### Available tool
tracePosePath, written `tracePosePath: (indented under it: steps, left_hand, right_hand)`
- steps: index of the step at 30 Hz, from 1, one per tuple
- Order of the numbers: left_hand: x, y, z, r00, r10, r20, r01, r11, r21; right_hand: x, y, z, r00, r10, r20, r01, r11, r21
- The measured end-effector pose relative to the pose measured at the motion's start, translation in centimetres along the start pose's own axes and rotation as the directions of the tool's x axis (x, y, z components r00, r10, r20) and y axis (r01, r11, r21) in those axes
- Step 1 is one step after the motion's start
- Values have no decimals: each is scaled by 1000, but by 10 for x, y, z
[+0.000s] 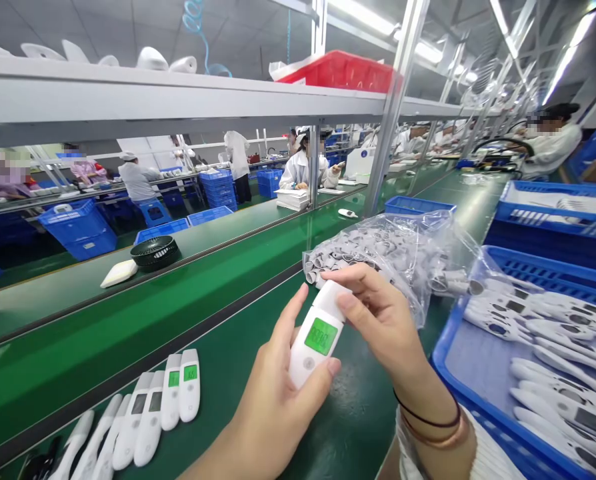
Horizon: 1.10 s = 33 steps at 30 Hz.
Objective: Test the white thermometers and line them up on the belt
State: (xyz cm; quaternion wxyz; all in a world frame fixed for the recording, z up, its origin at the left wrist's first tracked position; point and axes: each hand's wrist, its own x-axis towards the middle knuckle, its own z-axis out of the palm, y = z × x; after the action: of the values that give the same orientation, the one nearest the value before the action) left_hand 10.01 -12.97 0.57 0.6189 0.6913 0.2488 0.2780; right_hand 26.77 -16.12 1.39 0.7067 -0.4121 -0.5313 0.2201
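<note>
A white digital thermometer (305,363) with a lit green screen is held up in front of me, tilted to the right at its top. My left hand (283,383) wraps round its lower body, the thumb beside the round button. The fingers of my right hand (378,313) pinch the cap at its upper end. On the bench to the left lies a row of several similar thermometers (189,393), two with green screens lit. Just beyond my hands rests a clear plastic bag (378,247) full of small pale caps.
At right, a blue tray (448,367) holds several white thermometer shells (568,400). Across the green conveyor belt (103,313) sit a black fan (155,252) and a white pad (119,273). A shelf (178,93) with a red bin (343,70) runs overhead. Co-workers sit farther off.
</note>
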Motion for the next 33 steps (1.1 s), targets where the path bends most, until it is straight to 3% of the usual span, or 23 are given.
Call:
tracePosePath:
  steps: [4,9,14,16,21,26,29,33]
  left_hand:
    - [0,-2,1,1000,2,9,-2,1000,3]
    - [2,-5,6,1000,3,15,-3,999,-40]
    - [2,-8,9,998,-6,61,11,997,-82]
    - [2,-6,5,997,-25,68,31,995,-91]
    - [-2,5,-9,960,-156,235,190,973,-131]
    - [-3,3,-5,955,-127,267,172,974,-150]
    - [0,0,0,959,-144,245,151,988,-12]
    - [4,2,4,987,-119,110,92,970,224]
  right_hand:
    - [-1,3,3,992,-29,-125,31,999,11]
    - [-5,4,5,988,-140,-62,131,982,-136]
    - [-9,3,4,985,-167,-49,152,962,-228]
    - [-10,3,4,985,-163,-61,145,963,-225]
    - [-9,2,-2,990,-120,-77,107,982,-155]
    - [-9,-4,-8,995,-93,-42,86,986,-143]
    - [-8,-6,-6,994,-99,-39,90,977,-191]
    - [-8,-5,-2,994,-103,-36,93,973,-210]
